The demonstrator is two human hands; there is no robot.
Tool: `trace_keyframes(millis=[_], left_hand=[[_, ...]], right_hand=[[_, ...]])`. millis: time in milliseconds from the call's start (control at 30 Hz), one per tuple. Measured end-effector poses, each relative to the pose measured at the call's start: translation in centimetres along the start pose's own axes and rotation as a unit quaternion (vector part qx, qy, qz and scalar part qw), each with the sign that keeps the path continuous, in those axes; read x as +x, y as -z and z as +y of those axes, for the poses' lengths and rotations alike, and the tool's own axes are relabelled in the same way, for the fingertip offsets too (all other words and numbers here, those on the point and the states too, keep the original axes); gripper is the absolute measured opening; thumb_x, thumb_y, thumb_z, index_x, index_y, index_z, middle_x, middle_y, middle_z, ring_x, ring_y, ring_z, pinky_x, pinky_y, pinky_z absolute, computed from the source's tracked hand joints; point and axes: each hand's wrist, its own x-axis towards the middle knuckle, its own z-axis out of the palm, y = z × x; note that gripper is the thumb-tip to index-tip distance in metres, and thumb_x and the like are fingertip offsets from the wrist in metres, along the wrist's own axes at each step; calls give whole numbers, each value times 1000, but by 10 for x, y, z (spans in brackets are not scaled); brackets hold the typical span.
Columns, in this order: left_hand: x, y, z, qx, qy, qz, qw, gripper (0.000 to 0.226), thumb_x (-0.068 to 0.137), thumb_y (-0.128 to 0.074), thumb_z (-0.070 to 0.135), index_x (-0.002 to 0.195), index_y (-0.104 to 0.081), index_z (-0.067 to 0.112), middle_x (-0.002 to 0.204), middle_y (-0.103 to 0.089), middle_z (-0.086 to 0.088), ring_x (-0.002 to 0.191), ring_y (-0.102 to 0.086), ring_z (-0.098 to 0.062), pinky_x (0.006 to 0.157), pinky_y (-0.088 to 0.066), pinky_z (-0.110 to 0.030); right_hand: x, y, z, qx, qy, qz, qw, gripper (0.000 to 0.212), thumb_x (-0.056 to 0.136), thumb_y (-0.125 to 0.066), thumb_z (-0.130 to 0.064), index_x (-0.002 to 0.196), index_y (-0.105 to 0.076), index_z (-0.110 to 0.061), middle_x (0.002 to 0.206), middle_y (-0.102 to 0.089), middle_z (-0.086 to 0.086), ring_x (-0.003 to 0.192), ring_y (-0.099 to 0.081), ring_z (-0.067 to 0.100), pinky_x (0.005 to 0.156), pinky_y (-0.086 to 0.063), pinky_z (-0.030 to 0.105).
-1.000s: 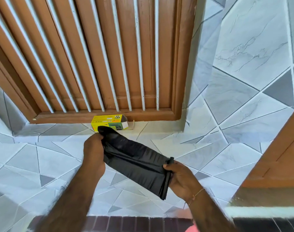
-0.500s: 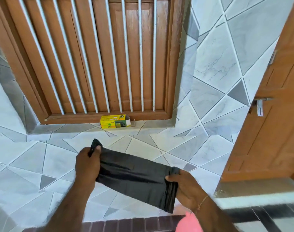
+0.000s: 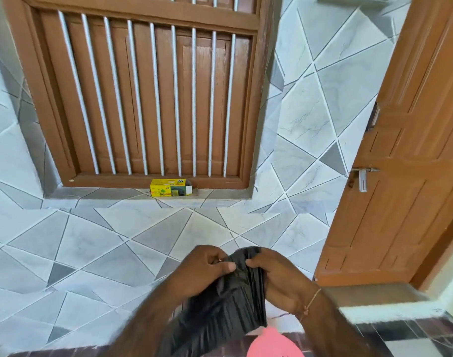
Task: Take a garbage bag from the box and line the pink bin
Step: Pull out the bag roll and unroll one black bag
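Observation:
A black garbage bag (image 3: 220, 305), still folded and pleated, hangs between my two hands low in the view. My left hand (image 3: 204, 269) pinches its top edge from the left, and my right hand (image 3: 276, 274) pinches the same edge from the right, thumbs nearly touching. The yellow bag box (image 3: 171, 187) lies on the tiled sill under the wooden window, its right end open. A part of the pink bin (image 3: 271, 343) shows at the bottom edge, just below the bag; the rest is out of view.
A barred wooden window (image 3: 143, 99) fills the wall ahead. An open wooden door (image 3: 405, 176) with a metal handle stands at the right. Grey patterned tiles cover the wall, and a dark tiled floor strip runs along the bottom.
My hands have come together at the bag's top edge, so the bag now hangs down bunched instead of stretched flat. The view has pulled back from the window, and the pink bin shows more.

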Motion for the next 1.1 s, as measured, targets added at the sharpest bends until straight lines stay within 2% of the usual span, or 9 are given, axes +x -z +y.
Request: trace_keyframes(millis=[100,200,267,333,467,633,800,967,1100], left_hand=[[5,-1,9,-34,-26,45,998,10,85,-69,17,79,-72,9,76,-70,-2,61,-58,3,58,-42,-10],[13,-9,22,-10,-42,40,998,9,85,-69,15,78,-71,9,73,-67,-2,60,-57,2,56,-42,-10],[19,-10,26,15,-45,44,998,8,84,-70,14,78,-70,9,74,-67,-3,61,-56,0,57,-41,-10],[24,-10,28,44,-52,58,996,8,83,-71,16,76,-71,12,77,-69,-2,67,-59,-6,62,-43,-16],[28,-6,30,74,-49,75,993,9,82,-72,21,74,-71,17,77,-69,1,77,-63,-15,67,-45,-25],[29,-5,38,93,-54,93,990,8,81,-72,24,75,-70,21,77,-68,5,76,-61,-11,69,-45,-27],[29,-2,45,105,-66,97,987,9,81,-72,22,72,-70,22,74,-70,6,77,-63,-13,73,-49,-32],[25,10,43,112,-59,122,984,10,82,-72,21,72,-70,20,73,-69,5,77,-63,-14,73,-49,-30],[22,18,38,118,-56,131,983,10,82,-72,19,72,-70,20,76,-69,5,77,-63,-13,71,-47,-28]], right_hand=[[-13,18,-2,-9,8,-1,1000,45,75,-69,6,118,-57,11,117,-62,33,101,-62,41,97,-50,50],[-21,32,1,-79,17,65,995,46,69,-75,10,113,-62,3,108,-69,26,96,-68,39,87,-55,47],[-22,42,-1,-96,39,136,985,34,74,-72,7,107,-64,1,96,-74,20,85,-71,33,77,-58,42],[-23,57,-7,-70,51,155,984,23,81,-68,1,104,-66,0,96,-74,19,84,-69,32,78,-58,46],[-25,78,-16,-55,38,149,987,16,87,-60,-4,99,-69,1,99,-71,22,85,-65,31,78,-53,42],[-21,87,-15,-24,8,146,989,30,88,-47,-16,103,-67,0,99,-67,19,89,-60,33,82,-48,49],[-19,74,-18,-57,39,142,987,28,85,-70,-27,106,-69,-8,104,-73,18,97,-68,39,84,-52,65],[-21,77,-21,-34,47,156,986,20,92,-61,-22,100,-71,-7,102,-74,17,90,-69,34,86,-55,51],[-24,81,-22,-13,50,129,990,19,93,-58,-19,88,-74,-9,95,-72,16,87,-64,31,88,-51,57]])
